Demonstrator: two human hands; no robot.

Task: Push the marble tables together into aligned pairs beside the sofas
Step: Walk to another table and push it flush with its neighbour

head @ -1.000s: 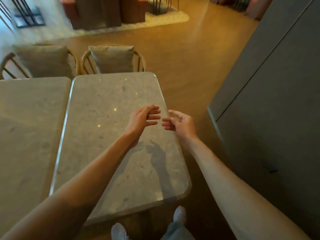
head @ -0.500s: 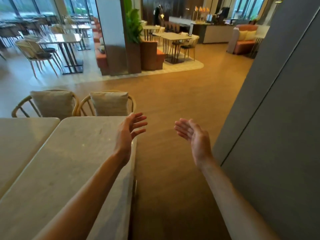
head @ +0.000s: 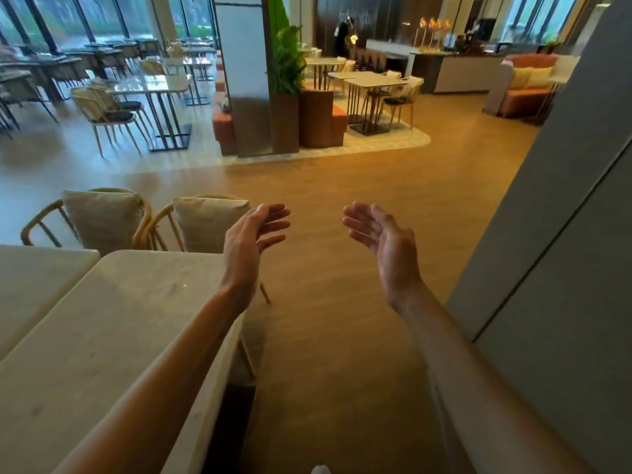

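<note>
My left hand (head: pixel 254 230) and my right hand (head: pixel 379 234) are up in the air with fingers spread wide, and they hold nothing. They float over the floor, so I think I am done with this pair. The near marble table (head: pixel 113 323) sits right against the other marble table (head: pixel 30 278) on my left, side by side, with two cushioned chairs (head: pixel 154 220) tucked at the far end. A gray wall (head: pixel 564 268) stands close on my right. I see no words to read anywhere.
</note>
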